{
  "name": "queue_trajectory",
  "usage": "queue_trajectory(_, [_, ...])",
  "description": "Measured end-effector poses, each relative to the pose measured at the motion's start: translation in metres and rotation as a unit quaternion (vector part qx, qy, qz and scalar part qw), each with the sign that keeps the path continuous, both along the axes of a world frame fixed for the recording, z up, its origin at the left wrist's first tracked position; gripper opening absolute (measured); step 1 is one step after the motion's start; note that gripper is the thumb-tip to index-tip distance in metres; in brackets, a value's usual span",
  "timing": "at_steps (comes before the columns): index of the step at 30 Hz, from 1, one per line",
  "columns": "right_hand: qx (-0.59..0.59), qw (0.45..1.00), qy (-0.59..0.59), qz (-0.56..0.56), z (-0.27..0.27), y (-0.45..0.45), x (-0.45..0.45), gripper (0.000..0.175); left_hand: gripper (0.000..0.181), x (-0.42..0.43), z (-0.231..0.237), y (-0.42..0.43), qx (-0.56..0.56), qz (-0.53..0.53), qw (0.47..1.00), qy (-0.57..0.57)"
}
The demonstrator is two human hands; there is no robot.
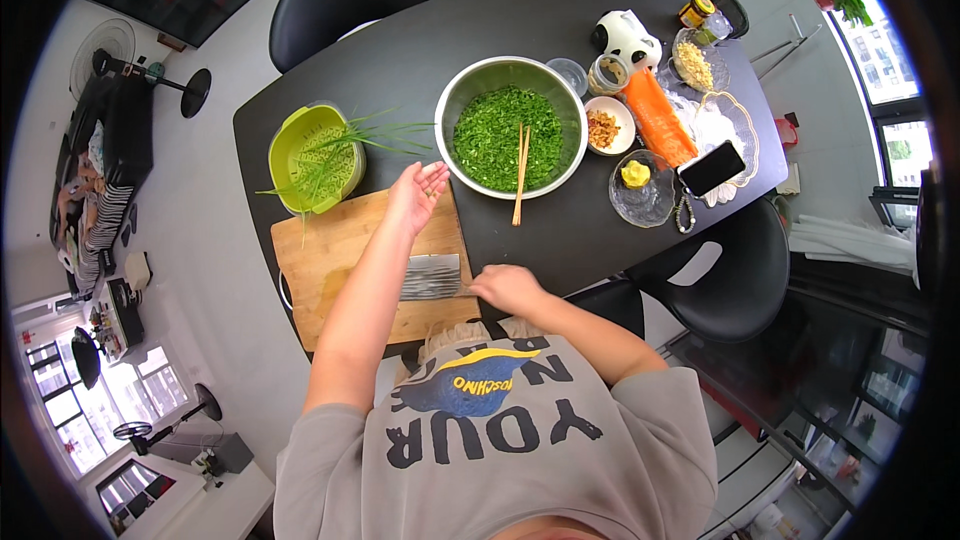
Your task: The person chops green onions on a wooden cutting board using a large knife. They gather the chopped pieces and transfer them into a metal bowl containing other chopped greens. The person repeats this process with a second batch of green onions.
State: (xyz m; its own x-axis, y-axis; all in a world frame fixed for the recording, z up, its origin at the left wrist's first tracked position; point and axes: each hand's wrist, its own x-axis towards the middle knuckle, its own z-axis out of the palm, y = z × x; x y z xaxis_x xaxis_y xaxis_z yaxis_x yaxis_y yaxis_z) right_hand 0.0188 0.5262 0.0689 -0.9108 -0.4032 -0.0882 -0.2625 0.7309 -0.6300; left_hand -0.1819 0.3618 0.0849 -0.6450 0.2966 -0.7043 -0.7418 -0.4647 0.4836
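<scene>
My right hand [510,289] grips the handle of a cleaver [431,277]. Its broad blade lies over the wooden cutting board [360,240], pointing left. My left hand [420,195] is beside the left rim of a large steel bowl [577,139], palm partly up, fingers apart, with nothing plainly held. Finely chopped green chives [499,139] fill the lower part of the bowl. A pair of wooden chopsticks [520,176] leans over its near rim. Left of the bowl, long uncut chives [319,169] lie in a green colander [283,139], several stalks sticking out over its edge.
At right are a dish of orange-brown bits [602,129], a glass plate with a yellow lump [635,175], an orange packet [660,120], a phone [712,169] and a panda-shaped container [628,37]. Black chairs [352,4] ring the table. A person [82,191] is on the far-left sofa.
</scene>
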Motion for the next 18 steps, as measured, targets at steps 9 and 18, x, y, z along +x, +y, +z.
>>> queue_trajectory(9, [0.113,0.987,0.074,-0.092,0.079,0.091,-0.078,0.066,0.033,0.014,-0.029,0.01,-0.174,-0.009,0.978,0.116])
queue_trajectory(18, [0.14,0.954,0.236,-0.118,0.058,0.109,-0.157,0.01,0.037,0.005,-0.045,0.03,-0.221,-0.014,0.968,0.119])
